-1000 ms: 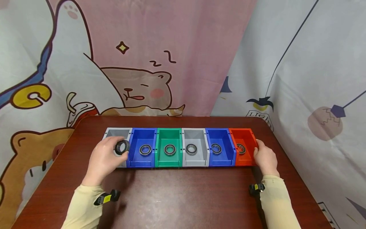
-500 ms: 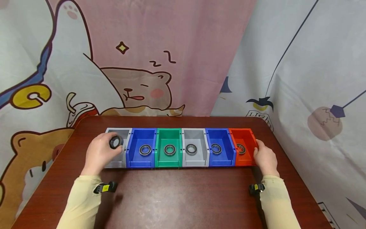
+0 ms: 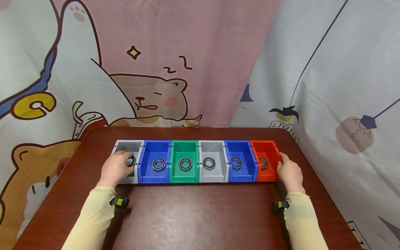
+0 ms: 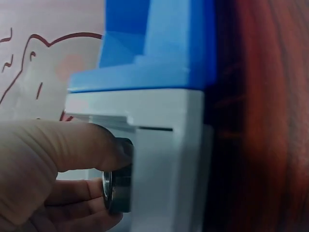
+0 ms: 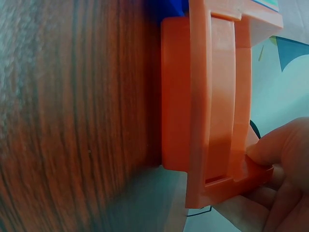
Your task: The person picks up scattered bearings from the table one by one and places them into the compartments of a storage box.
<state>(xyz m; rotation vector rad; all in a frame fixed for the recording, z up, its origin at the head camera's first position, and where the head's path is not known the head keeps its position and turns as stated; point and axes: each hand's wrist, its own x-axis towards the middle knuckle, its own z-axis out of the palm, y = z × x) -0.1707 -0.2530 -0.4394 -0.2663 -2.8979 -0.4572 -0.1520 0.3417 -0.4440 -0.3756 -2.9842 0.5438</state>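
Observation:
My left hand is down in the leftmost grey bin, thumb and fingers pinching a ball bearing. That bearing stands on edge, just behind the bin's front lip in the left wrist view, and the hand partly hides it in the head view. At the other end of the row, my right hand grips the side wall of the red bin, thumb on the inner side and fingers outside. Inside the red bin lies another bearing, flat on the bottom.
Between the two end bins stand a blue bin, a green bin, a second grey bin and another blue bin, each with one bearing. The row sits on a brown wooden table, with a printed curtain behind.
My left hand has lowered the bearing from above the leftmost grey bin down into it. The right hand has stayed on the red bin.

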